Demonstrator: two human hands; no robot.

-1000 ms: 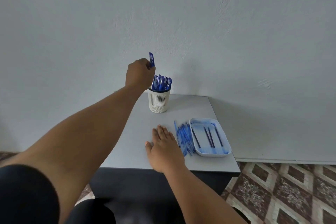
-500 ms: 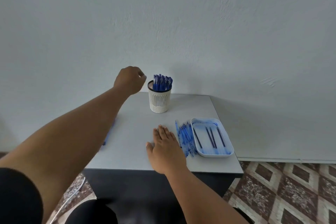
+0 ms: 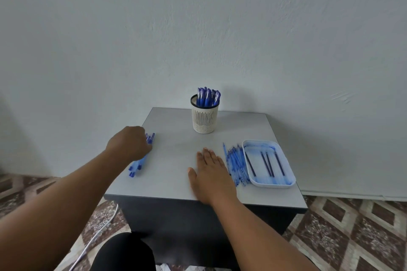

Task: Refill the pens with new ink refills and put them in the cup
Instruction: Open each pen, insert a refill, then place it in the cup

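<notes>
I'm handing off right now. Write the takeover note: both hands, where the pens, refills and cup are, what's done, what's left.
Left hand: down on the pile of pens at the table's left side; whether it grips one cannot be seen.
Right hand: flat on the table, holding nothing.
Cup: at the back, holding capped pens.
Refills: a loose pile beside the tray; four dark ones in the tray.
Done: the cup's pens.
Left: refill the left pile, then cup them.

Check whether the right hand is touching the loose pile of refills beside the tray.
Apart. The head view shows the right hand flat on the table, with a strip of bare tabletop between its fingers and the refill pile.
</notes>
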